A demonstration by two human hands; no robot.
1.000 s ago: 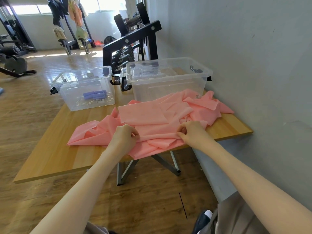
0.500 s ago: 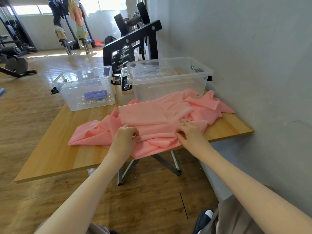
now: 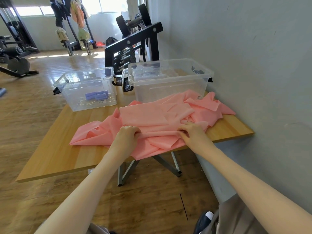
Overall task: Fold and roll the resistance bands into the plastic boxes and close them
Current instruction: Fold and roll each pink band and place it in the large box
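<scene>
Pink resistance band [image 3: 152, 119] lies crumpled at centre of frame on the wooden desk [image 3: 55, 154], w/ its near edge hanging over the desk front. Both hands pinch a fold of it, apart from each other: left hand [image 3: 126, 139], right hand [image 3: 192, 134]. Behind, 2 clear plastic boxes: small box [image 3: 86, 89] at left holds rolled blue bands [image 3: 97, 95]; big box [image 3: 168, 80] at right touches the pink band.

pink resistance band [image 3: 157, 119]: wide, thin, crumpled, spread under both hands, near edge bunched in their fingers | small clear box [image 3: 86, 89]: open, beyond left hand [image 3: 125, 138], rolled blue band [image 3: 97, 95] inside | large clear box [image 3: 168, 80]: beyond right hand [image 3: 192, 135], touching the pink band
</scene>
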